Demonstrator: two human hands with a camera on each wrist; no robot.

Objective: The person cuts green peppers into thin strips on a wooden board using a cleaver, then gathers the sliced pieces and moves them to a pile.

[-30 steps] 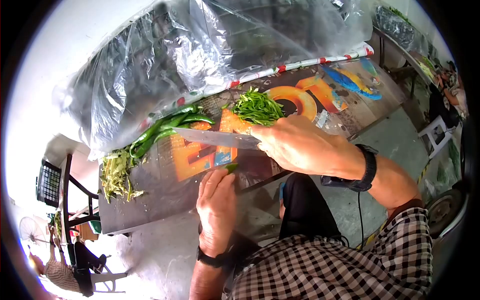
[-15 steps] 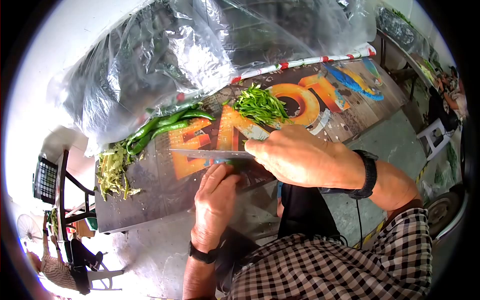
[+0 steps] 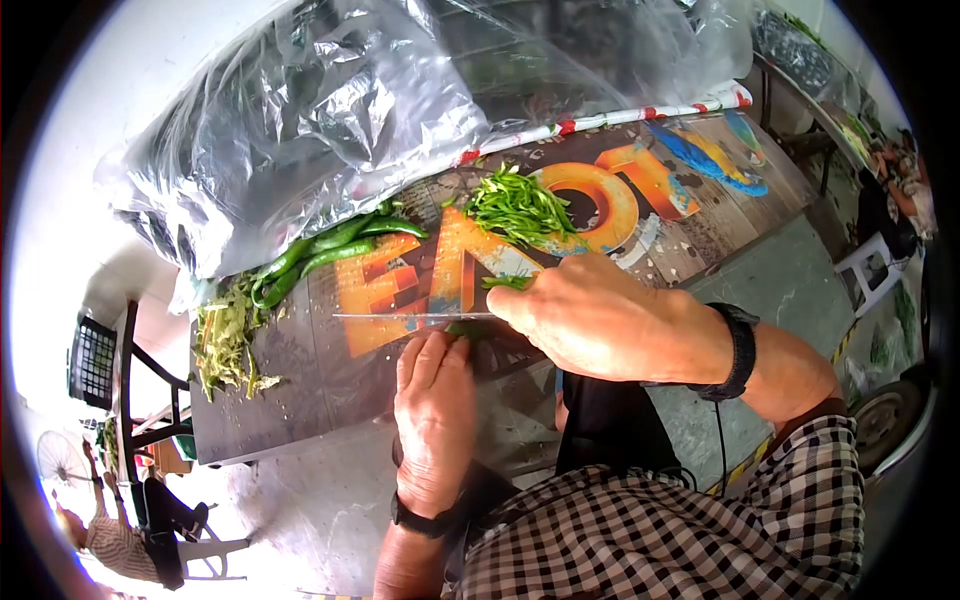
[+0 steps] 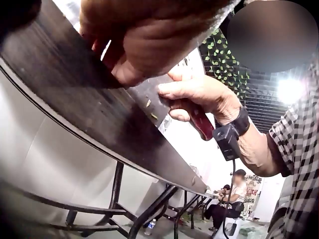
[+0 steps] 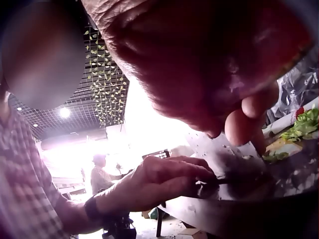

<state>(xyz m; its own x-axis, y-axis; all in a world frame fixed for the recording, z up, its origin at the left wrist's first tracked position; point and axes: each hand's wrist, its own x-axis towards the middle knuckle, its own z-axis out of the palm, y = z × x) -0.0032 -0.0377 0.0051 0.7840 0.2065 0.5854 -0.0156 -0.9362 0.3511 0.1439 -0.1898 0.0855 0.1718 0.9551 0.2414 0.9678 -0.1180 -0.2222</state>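
My right hand (image 3: pixel 615 320) grips the red handle (image 4: pixel 202 122) of a cleaver, its blade (image 3: pixel 410 316) seen nearly edge-on from above. Just in front of the blade, my left hand (image 3: pixel 435 410) holds a piece of green pepper (image 3: pixel 460 328) down on the table with bent fingertips. Most of that piece is hidden by fingers and blade. Fresh green slices (image 3: pixel 508 282) lie on the blade's far side. Beyond them is a heap of shredded green pepper (image 3: pixel 520 208). In the left wrist view, bits cling to the cleaver blade (image 4: pixel 149 102).
Whole long green peppers (image 3: pixel 340 245) lie at the table's back left, beside pale green scraps (image 3: pixel 230 345). Clear plastic sheeting (image 3: pixel 400 100) covers the back. The table's front edge (image 3: pixel 300 452) runs close to my left hand. Other people sit farther off.
The cleaver has come toward me from over the table to the left fingertips, and its blade has turned edge-on. Green slices now show beside my right hand. The left hand stays nearly in place.
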